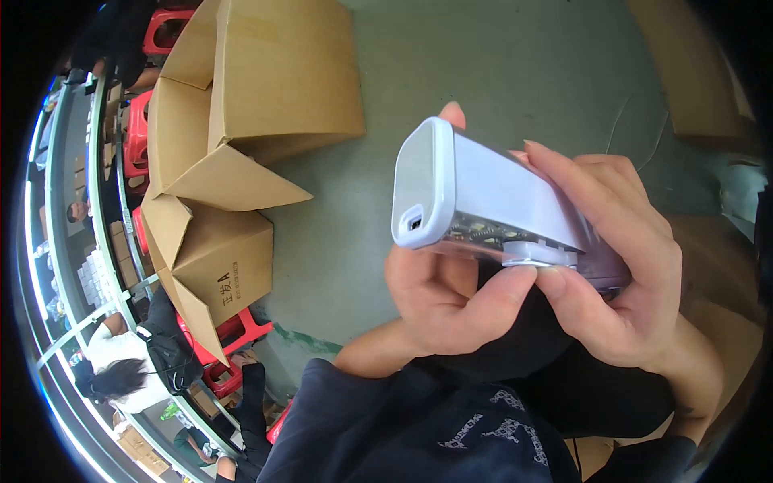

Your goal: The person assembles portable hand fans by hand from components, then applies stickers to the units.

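A pale grey and white plastic device (491,189), box-shaped with rounded corners and a small port in its near end, is held up close to the camera. My left hand (439,290) grips it from below, thumb pressed against a small round tab on its lower edge. My right hand (620,266) wraps over its far end, fingers across the top and thumb meeting the same tab. Part of the device's clear underside shows small components inside. Dark sleeves cover both forearms.
Two open cardboard boxes (241,121) stand on the grey-green floor (483,56) at the left. Red plastic stools (237,334) sit near them. A long conveyor table (68,241) curves along the left edge, with other people (121,362) working beside it.
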`<control>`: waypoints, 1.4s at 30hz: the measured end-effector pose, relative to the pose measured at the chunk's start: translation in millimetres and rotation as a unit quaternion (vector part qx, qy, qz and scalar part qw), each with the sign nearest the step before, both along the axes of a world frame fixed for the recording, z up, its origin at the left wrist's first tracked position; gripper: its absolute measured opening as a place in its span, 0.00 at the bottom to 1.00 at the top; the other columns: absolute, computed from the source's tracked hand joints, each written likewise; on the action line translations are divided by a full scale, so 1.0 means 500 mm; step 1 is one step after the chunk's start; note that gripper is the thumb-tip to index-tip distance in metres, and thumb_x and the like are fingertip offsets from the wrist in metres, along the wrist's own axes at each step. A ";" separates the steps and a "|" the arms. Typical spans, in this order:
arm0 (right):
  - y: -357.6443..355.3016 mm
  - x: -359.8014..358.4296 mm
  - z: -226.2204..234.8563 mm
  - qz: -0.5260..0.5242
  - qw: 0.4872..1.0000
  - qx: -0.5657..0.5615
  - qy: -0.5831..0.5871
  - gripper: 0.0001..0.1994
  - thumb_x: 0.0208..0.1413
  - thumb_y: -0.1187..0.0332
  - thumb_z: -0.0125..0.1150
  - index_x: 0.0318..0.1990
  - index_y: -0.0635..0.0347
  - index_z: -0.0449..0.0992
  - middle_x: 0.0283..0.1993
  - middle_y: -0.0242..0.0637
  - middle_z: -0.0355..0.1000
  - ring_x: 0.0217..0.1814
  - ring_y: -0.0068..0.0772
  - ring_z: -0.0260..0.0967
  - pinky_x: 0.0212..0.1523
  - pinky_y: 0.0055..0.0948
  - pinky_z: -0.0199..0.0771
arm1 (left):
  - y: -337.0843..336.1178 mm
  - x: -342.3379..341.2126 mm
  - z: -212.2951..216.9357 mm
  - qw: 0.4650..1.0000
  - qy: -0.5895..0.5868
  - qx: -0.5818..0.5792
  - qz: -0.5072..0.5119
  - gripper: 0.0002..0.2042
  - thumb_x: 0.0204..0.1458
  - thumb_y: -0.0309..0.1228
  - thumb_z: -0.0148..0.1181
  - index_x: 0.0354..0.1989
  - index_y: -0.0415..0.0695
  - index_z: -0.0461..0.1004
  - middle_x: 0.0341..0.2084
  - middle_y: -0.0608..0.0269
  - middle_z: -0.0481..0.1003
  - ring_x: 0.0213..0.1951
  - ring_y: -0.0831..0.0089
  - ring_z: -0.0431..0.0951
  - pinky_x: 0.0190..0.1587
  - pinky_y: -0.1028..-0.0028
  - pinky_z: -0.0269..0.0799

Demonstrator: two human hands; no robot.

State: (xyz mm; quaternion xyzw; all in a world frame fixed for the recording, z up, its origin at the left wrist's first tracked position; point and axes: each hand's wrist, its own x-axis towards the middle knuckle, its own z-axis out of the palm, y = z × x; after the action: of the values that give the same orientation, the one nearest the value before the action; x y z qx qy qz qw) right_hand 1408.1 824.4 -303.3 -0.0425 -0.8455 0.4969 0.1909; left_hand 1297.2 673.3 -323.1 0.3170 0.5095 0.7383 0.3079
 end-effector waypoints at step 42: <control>-0.034 -0.010 0.007 -0.042 0.996 0.073 0.043 0.29 0.42 0.65 0.61 0.54 0.71 0.72 0.45 0.44 0.75 0.37 0.40 0.65 0.39 0.33 0.69 | -0.032 0.003 -0.021 0.998 0.004 0.048 0.034 0.41 0.45 0.25 0.62 0.68 0.31 0.48 0.55 0.44 0.66 0.55 0.62 0.69 0.58 0.64 0.65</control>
State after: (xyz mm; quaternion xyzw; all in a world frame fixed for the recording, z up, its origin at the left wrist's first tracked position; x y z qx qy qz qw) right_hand 1402.9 807.2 -300.0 -0.0429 -0.8678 0.4271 0.2504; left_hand 1298.9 657.3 -333.6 0.3170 0.4852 0.7708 0.2645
